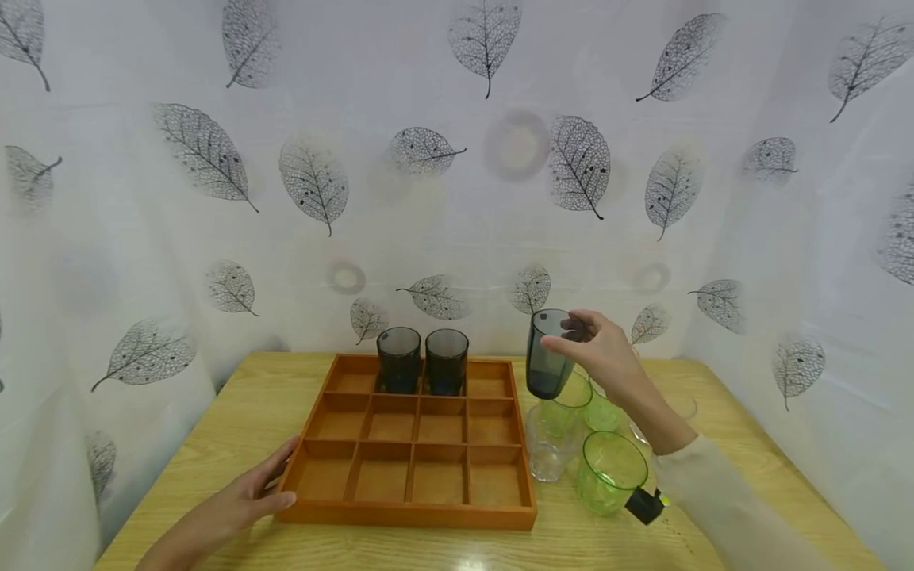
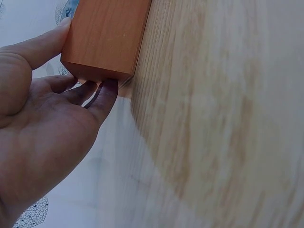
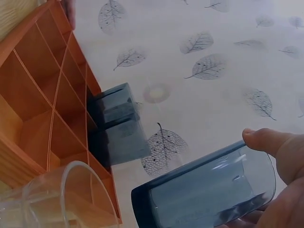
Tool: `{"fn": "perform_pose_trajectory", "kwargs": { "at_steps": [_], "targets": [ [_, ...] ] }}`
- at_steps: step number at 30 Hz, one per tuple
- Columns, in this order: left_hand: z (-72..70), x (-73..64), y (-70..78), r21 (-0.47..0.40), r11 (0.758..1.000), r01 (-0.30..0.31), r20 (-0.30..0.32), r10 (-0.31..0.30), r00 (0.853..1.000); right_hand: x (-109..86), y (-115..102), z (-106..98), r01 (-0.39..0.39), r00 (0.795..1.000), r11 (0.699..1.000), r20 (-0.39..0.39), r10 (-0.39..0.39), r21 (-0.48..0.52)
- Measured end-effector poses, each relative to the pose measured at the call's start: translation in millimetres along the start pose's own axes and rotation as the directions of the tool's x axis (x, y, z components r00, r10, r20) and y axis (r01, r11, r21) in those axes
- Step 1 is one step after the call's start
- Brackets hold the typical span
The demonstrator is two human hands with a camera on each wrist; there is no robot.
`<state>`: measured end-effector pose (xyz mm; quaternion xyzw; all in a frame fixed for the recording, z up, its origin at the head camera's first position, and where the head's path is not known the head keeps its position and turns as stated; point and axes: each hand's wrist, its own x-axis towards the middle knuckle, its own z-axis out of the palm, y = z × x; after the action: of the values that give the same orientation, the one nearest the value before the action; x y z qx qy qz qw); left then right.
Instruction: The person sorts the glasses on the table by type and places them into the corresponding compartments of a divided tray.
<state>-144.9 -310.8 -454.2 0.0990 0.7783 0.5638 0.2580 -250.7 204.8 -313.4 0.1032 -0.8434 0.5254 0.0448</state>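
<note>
In the head view my right hand (image 1: 607, 353) grips a dark grey glass (image 1: 546, 361) near its rim, with the thumb on the near side. The glass leans slightly and is raised beside the tray's back right corner; the right wrist view shows its thick base (image 3: 145, 209). My left hand (image 1: 239, 500) holds the front left corner of a wooden compartment tray (image 1: 407, 515), thumb and fingertips against different faces of the corner (image 2: 102, 47). Two matching dark glasses, a left one (image 1: 398, 361) and a right one (image 1: 447, 361), stand upright in neighbouring middle compartments of the tray's back row.
To the tray's right are a clear glass (image 1: 546, 460) and several green cups, the nearest green cup (image 1: 610, 476) standing toward the front. A small black object (image 1: 645, 505) overlaps that cup in view. Behind the wooden table (image 1: 286, 547) hangs a leaf-patterned curtain (image 1: 428, 230).
</note>
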Motion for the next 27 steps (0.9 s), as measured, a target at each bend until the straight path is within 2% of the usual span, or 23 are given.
{"fn": "perform_pose_trajectory", "kwargs": {
  "at_steps": [9,16,20,27],
  "targets": [
    [0.4,0.3,1.2,0.027,0.999,-0.042,-0.005,0.042,0.999,32.0,0,32,-0.05,0.996,0.999,0.076,0.049,0.0],
    [0.5,-0.8,2.1,0.035,0.999,-0.041,-0.01,0.041,0.999,55.8,4,55,-0.083,0.989,0.989,0.111,0.096,-0.119],
    [0.1,-0.6,0.7,0.039,0.999,-0.036,-0.007,0.036,0.999,64.7,4,65,-0.092,0.986,0.982,0.121,0.113,-0.166],
    [-0.6,0.3,0.2,0.035,0.999,-0.028,0.002,0.028,1.0,73.8,10,77,-0.118,0.981,0.978,0.13,0.142,-0.174]
  ]
}}
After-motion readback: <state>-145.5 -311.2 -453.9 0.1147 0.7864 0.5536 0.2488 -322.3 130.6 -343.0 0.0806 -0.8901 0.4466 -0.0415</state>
